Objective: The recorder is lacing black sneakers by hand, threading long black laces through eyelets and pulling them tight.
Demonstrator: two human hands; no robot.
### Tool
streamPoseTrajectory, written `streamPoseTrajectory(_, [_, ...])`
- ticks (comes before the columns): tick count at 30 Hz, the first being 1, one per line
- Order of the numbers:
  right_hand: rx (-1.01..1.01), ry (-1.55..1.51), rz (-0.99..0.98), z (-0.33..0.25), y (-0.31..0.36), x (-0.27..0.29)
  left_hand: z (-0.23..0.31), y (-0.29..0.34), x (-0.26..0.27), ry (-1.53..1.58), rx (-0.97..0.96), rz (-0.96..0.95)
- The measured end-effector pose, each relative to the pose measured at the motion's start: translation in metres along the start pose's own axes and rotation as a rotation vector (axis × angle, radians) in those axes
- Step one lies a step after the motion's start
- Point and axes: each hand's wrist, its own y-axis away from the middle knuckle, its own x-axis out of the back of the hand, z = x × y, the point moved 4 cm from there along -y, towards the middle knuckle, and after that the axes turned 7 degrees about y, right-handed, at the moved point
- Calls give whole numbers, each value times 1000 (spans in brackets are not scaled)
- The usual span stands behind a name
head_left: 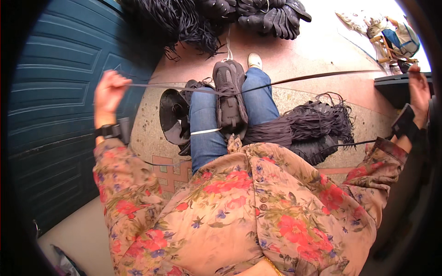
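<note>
A black sneaker [231, 112] is wedged between my knees. A long dark shoelace [299, 79] runs through its laced front and is drawn out taut to both sides. My left hand [110, 89], closed, grips the lace's left end beside the blue door. Far out at the right, my right hand [418, 94] is raised, with the lace's other length running to its fingertips, which look pinched on it. The exact hold there is small and partly blurred. To the right of my thigh lies a thick bundle of dark laces [308, 122].
More black shoes [175, 115] lie left of my leg. A black shoe part [313, 149] shows under the lace bundle. Piles of laces [184, 27] and black shoes [276, 18] lie ahead. A blue panelled door [60, 73] stands left; a chair-like frame with bags [396, 39] is far right.
</note>
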Motion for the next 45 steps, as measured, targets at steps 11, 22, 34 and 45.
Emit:
streamPoseTrajectory(11, [-443,776,-1232,263,205,5,-22,32,49,-337,-85,618])
streamPoseTrajectory(22, [522,1292,-1278,305,292,-38,-240,19,-42,-859,320,55])
streamPoseTrajectory(34, [680,1376,-1360,301,301,-52,-239,25,-42,-1290,-68,104])
streamPoseTrajectory(45, [623,1345,-1280,302,298,-49,-243,19,-37,-1455,-113,231])
